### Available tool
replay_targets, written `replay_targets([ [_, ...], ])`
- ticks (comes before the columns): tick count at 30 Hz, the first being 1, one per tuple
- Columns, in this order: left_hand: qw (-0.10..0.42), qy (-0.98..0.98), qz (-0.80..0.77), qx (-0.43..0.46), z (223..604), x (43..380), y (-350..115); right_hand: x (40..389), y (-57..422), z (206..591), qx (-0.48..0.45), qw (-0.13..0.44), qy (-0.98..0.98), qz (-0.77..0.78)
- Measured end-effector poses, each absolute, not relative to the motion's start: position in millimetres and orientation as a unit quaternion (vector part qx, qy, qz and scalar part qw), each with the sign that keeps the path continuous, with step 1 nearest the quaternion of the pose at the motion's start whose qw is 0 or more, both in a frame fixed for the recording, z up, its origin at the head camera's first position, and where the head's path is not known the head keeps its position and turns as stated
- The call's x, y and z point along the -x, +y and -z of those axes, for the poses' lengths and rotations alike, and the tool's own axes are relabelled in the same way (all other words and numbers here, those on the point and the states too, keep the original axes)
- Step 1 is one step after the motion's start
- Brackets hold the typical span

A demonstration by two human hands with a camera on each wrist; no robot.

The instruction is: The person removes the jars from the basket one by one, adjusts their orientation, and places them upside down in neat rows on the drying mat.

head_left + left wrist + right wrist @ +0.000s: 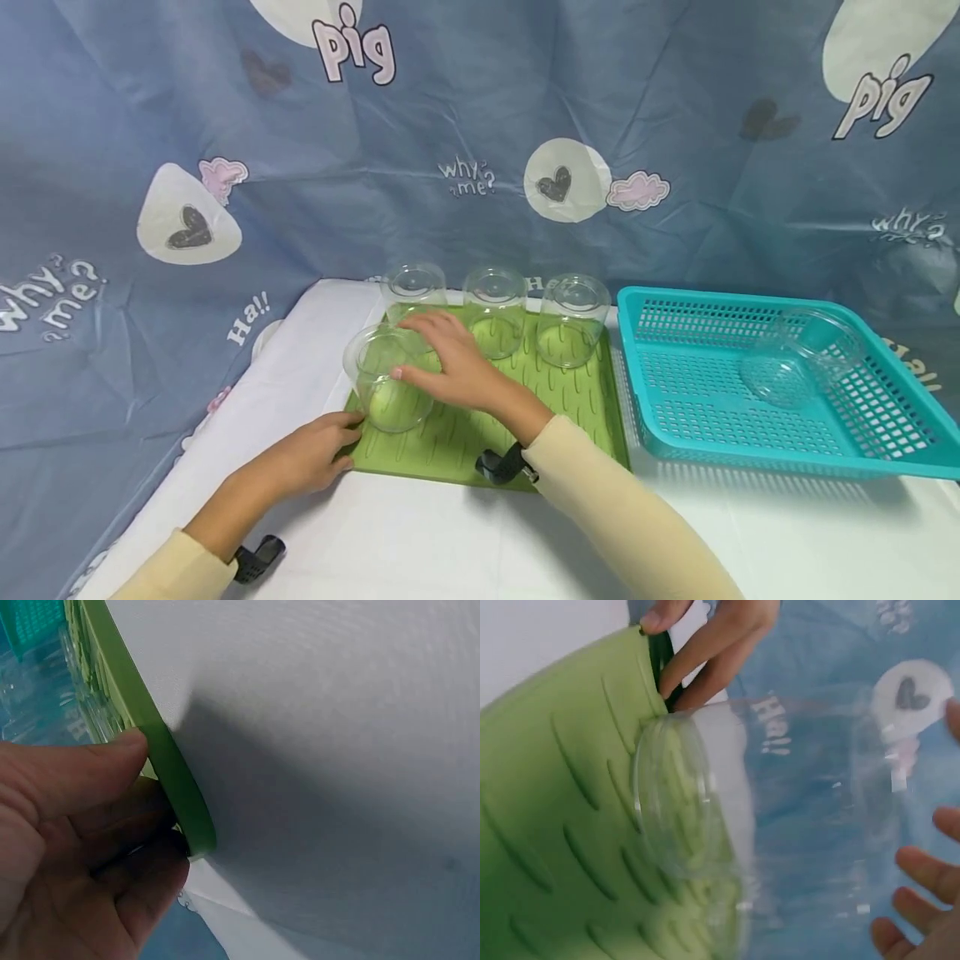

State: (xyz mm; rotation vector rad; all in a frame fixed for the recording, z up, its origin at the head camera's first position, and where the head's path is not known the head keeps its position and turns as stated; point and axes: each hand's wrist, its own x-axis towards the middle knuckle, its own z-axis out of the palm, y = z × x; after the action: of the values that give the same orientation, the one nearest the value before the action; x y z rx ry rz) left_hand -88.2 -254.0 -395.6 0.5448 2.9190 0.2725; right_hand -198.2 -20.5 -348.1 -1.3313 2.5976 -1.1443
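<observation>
A clear plastic cup (393,404) stands on the left part of a green ridged mat (480,442). My right hand (450,367) is beside its upper part, thumb and fingers spread. In the right wrist view a gap shows between these fingers (922,870) and the cup (802,787). At the mat's near left corner, my left hand (315,450) grips the edge, thumb on the front side and fingers round the left side. The left wrist view shows the thumb and curled fingers of this hand (82,817) against the green rim (184,787).
Three more clear cups, a left one (412,287), a middle one (495,312) and a right one (573,321), stand along the mat's back. A turquoise basket (750,454) to the right contains another clear cup (780,375), tipped over. A printed blue cloth (480,117) hangs behind.
</observation>
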Motion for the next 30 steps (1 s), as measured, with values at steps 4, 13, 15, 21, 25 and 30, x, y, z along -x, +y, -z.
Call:
replay_targets([
  [4,0.089,0.976,-0.102,-0.171,395,93,-252,185,14,330,0.446,-0.003,0.83,0.335],
  [13,0.096,0.978,-0.108,-0.149,401,89,-251,178,92,293,0.486,-0.035,0.854,0.181],
  [15,0.094,0.978,-0.112,-0.147,400,90,-251,180,110,288,0.482,-0.047,0.861,0.159],
  [21,0.091,0.977,-0.126,-0.149,400,92,-253,182,162,276,0.443,-0.054,0.887,0.121],
  [25,0.089,0.975,-0.129,-0.157,403,90,-257,182,198,272,0.409,-0.05,0.904,0.11],
  [30,0.091,0.975,-0.13,-0.153,403,94,-259,182,245,263,0.367,-0.066,0.922,0.104],
])
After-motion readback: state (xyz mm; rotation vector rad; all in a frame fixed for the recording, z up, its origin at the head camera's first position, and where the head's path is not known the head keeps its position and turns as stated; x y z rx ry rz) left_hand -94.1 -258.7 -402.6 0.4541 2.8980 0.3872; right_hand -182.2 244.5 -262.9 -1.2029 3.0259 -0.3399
